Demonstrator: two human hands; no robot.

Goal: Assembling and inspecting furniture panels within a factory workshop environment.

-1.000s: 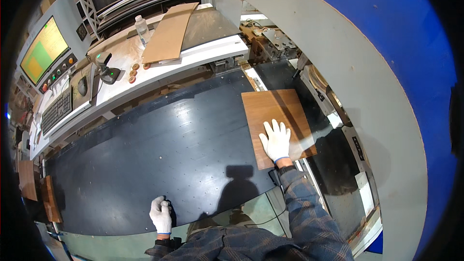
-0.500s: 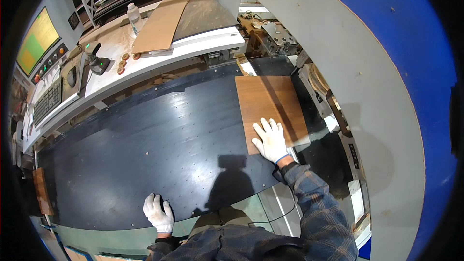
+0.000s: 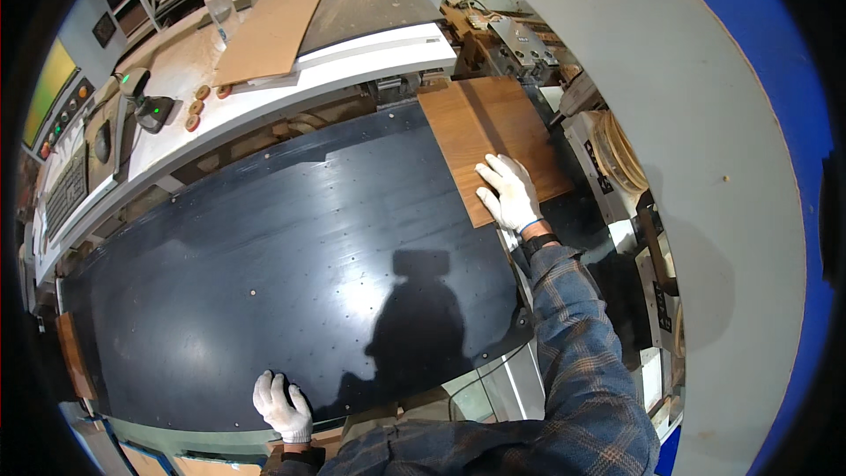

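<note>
A brown wood-grain panel (image 3: 480,119) lies flat at the far right of the black table (image 3: 291,247), its far edge close to the machine parts behind. My right hand (image 3: 511,192), in a white glove, rests on the panel's near part with fingers spread and arm stretched forward. Nothing is gripped in it. On the table's near edge, left of my body's shadow, lies my left hand (image 3: 282,405), also gloved in white. Its fingers are extended and slightly apart, with nothing held.
Beyond the black table runs a white counter (image 3: 352,63) with a cardboard-coloured strip (image 3: 282,22), a clear bottle (image 3: 220,9), a handheld scanner (image 3: 150,106) and a keyboard (image 3: 69,187). A tall grey machine housing (image 3: 740,211) stands at right. Another wood piece (image 3: 75,357) sits at far left.
The panel has slid away from me toward the far right, with my right hand moving forward on it. My left hand stays at the near edge. The view has shifted slightly.
</note>
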